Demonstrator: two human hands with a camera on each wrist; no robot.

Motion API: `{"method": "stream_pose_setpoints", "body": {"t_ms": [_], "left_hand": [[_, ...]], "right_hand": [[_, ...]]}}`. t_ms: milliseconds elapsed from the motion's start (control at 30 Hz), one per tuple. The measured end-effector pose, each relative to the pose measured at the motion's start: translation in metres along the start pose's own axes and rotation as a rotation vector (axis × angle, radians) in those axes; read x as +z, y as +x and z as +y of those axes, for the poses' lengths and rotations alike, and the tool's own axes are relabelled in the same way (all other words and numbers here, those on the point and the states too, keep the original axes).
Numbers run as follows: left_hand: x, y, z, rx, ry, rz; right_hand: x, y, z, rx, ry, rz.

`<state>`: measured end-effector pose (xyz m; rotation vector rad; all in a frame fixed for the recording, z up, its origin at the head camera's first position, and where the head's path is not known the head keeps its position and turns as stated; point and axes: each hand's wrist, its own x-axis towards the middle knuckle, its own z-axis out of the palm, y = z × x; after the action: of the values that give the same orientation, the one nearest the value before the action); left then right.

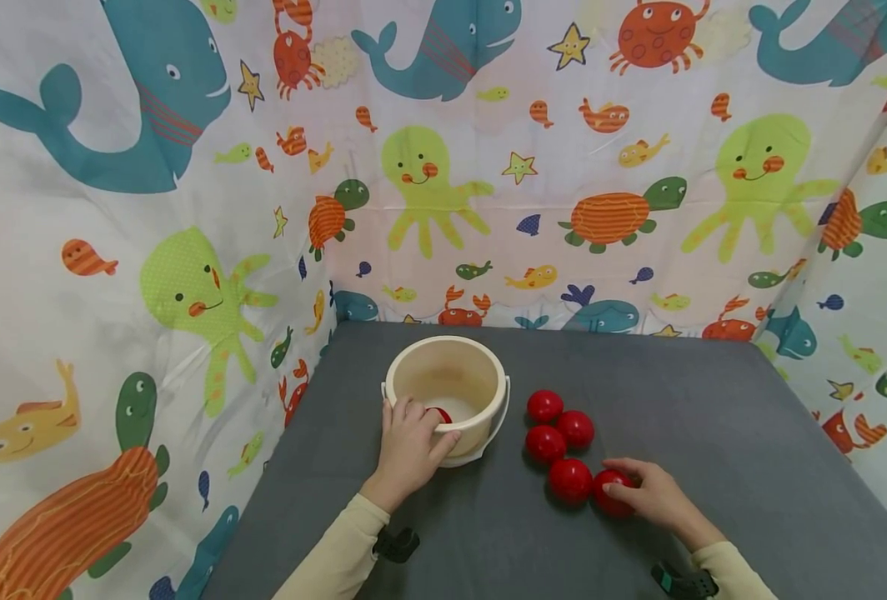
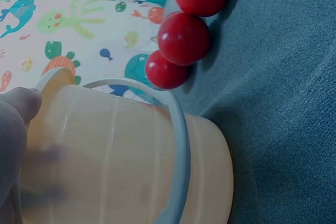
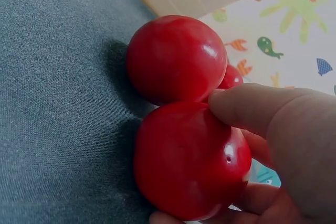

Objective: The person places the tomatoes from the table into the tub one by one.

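The left grip (image 1: 412, 446) and bucket (image 1: 475, 439) wall hide part of the red ball (image 1: 439, 414) inside

An upright cream bucket (image 1: 447, 367), white handle (image 2: 181, 161) lowered, rim within the left fingers (image 1: 413, 412); a glossy red ball (image 3: 191, 161) between the right fingers (image 3: 244, 106), touching another ball (image 3: 176, 59).

In your head view, the dark grey desk (image 1: 676, 400) spreads from the centre toward 6 o'clock. Around it, to your 9, 12 and 3 o'clock, hangs a pale sheet (image 1: 8, 333) printed with sea animals. You have a large teal whale (image 1: 143, 158) at 10 o'clock, a green octopus (image 1: 177, 275) at 9, an orange-shelled turtle (image 1: 76, 525) at 8, another whale (image 1: 428, 62) at 12, and a spotted red crab (image 1: 653, 35) at 1.
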<state>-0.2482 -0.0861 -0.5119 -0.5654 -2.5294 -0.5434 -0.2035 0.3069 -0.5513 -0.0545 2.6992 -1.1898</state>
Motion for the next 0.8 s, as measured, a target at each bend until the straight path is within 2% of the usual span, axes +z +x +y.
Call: {"method": "stream_pose_setpoints", "body": {"t_ms": [433,800], "left_hand": [[-0.0006,0.0014,0.0,-0.006,0.002,-0.014],[-0.0021,0.0017,0.0015,-0.016,0.005,-0.028]], "right_hand": [[-0.0018,0.0032,0.0029,0.044,0.042,0.008],[-0.0082,0.0077,0.0022,0.038,0.061,0.017]]}}
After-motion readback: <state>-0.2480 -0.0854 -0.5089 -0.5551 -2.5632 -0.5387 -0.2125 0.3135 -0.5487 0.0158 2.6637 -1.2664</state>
